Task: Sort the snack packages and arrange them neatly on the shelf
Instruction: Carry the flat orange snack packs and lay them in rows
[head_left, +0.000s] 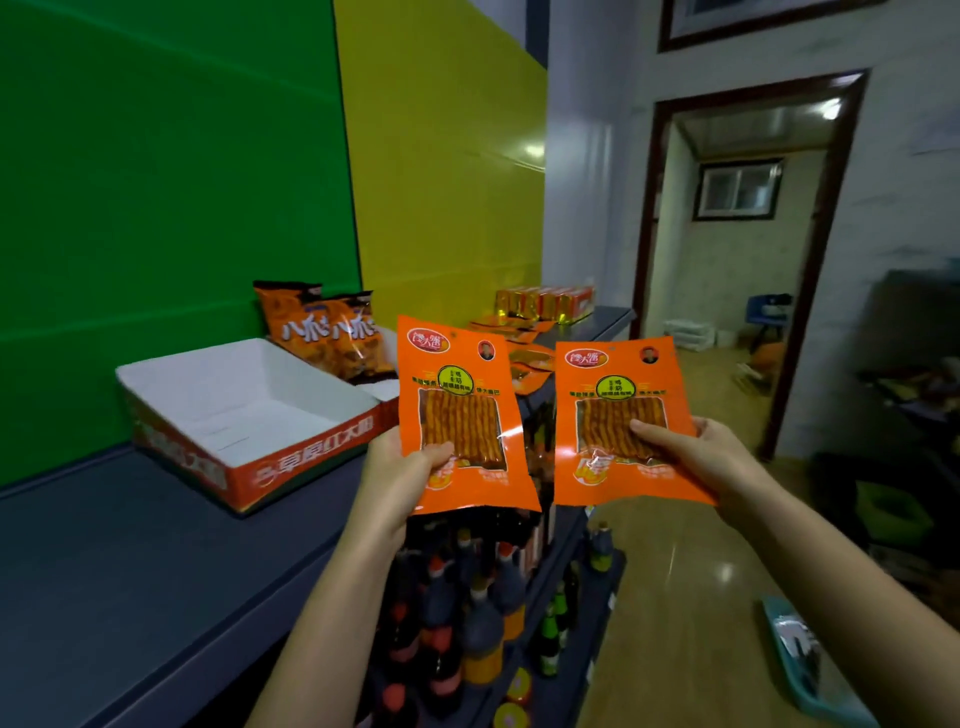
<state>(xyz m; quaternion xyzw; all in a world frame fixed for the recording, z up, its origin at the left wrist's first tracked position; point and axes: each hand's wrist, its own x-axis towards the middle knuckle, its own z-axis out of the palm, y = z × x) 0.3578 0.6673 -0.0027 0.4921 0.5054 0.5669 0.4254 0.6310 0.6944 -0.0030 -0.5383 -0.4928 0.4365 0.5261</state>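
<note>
Closest to me, both forearms reach up into view. My left hand grips the lower edge of one orange snack packet, thumb pressed over its clear window. My right hand pinches a second, matching packet the same way. Both packets are held upright in the air, side by side and slightly apart, just off the front edge of the dark grey shelf top.

Below them, lower shelves carry dark bottles with red and orange labels.

Further back on the shelf top sits an open carton, white inside and orange outside. Behind it, two orange chip bags stand against the green wall panel. Beyond the left packet, more flat orange packets lie loose on the shelf, and a row of gold-and-orange boxes stands at its far end. A doorway opens farthest off.
</note>
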